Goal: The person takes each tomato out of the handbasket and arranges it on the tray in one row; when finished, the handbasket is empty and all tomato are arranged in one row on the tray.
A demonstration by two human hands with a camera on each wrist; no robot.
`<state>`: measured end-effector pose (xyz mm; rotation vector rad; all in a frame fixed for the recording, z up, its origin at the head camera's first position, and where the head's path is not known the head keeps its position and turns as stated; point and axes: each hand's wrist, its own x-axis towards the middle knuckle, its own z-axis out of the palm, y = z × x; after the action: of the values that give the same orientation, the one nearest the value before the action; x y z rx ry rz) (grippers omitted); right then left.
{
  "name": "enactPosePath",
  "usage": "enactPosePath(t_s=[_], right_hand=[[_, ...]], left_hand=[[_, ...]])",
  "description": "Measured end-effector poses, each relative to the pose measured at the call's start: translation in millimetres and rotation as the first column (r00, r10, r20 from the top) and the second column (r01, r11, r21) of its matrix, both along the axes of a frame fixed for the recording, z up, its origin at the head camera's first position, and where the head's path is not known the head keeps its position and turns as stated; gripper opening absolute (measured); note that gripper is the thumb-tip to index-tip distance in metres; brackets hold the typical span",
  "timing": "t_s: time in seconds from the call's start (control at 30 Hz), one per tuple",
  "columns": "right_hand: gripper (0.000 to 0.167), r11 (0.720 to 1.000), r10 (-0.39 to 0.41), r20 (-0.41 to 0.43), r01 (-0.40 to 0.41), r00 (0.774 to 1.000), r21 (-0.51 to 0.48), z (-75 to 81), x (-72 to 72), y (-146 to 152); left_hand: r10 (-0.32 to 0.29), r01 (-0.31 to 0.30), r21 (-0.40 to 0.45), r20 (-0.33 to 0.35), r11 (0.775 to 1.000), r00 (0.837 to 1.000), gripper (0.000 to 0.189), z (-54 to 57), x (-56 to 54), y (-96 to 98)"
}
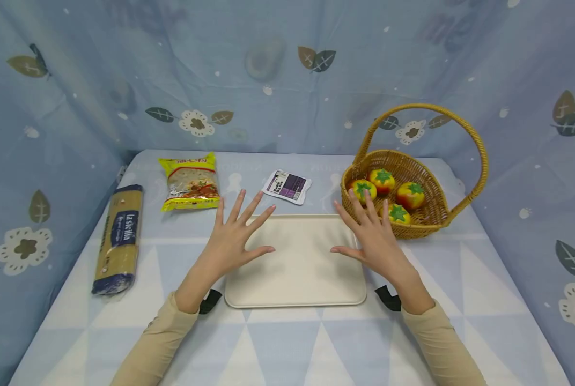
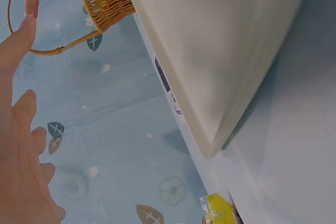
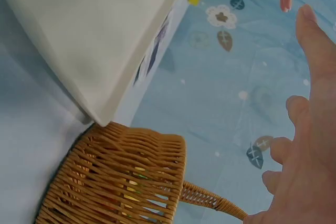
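Fingers (image 1: 251, 207) of the left hand (image 1: 227, 244) and right hand (image 1: 378, 244) spread free, gripping nothing, about the cream tray (image 1: 294, 273) between them on the worktop (image 1: 285, 348), and a careless rightward shove of it could bump the nearby wicker basket (image 1: 405, 165), spilling its fruit (image 1: 410, 196).

There is room between bag (image 1: 191, 185) and pouch (image 1: 287, 186), and above the tray (image 1: 299, 262) between left hand (image 1: 231, 241) and right hand (image 1: 376, 244). The basket (image 1: 420, 231) and its tall handle (image 1: 484, 161) obstruct the right side.
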<state>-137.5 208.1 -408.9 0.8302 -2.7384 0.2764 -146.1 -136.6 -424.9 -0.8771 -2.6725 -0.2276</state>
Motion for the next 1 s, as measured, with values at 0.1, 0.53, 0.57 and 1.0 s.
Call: enactPosePath(t_s=[0.1, 0.53, 0.57, 1.0], right_hand=[[0.097, 1.0, -0.012, 0.007, 0.012, 1.0, 0.009, 3.3, -1.7, 3.3], [0.099, 0.995, -0.023, 0.07, 0.03, 0.997, -0.1, 11.3, -10.5, 34.2], [0.098, 0.993, -0.022, 0.077, 0.031, 0.997, -0.11, 11.5, -11.2, 37.0], [0.089, 0.972, -0.024, 0.205, 0.071, 0.978, -0.224, 18.4, -22.0, 64.8]], left_hand=[[0.001, -0.001, 0.006, -0.001, 1.0, 1.0, 0.089, 0.6, 0.3, -2.4], [0.009, -0.015, 0.042, 0.147, 0.999, 0.989, 0.092, 5.7, 12.6, -22.5], [0.008, -0.016, 0.05, 0.162, 0.999, 0.987, 0.093, 5.7, 14.2, -24.9], [-0.028, -0.046, 0.184, 0.384, 0.982, 0.923, 0.103, 0.0, 32.6, -55.5]])
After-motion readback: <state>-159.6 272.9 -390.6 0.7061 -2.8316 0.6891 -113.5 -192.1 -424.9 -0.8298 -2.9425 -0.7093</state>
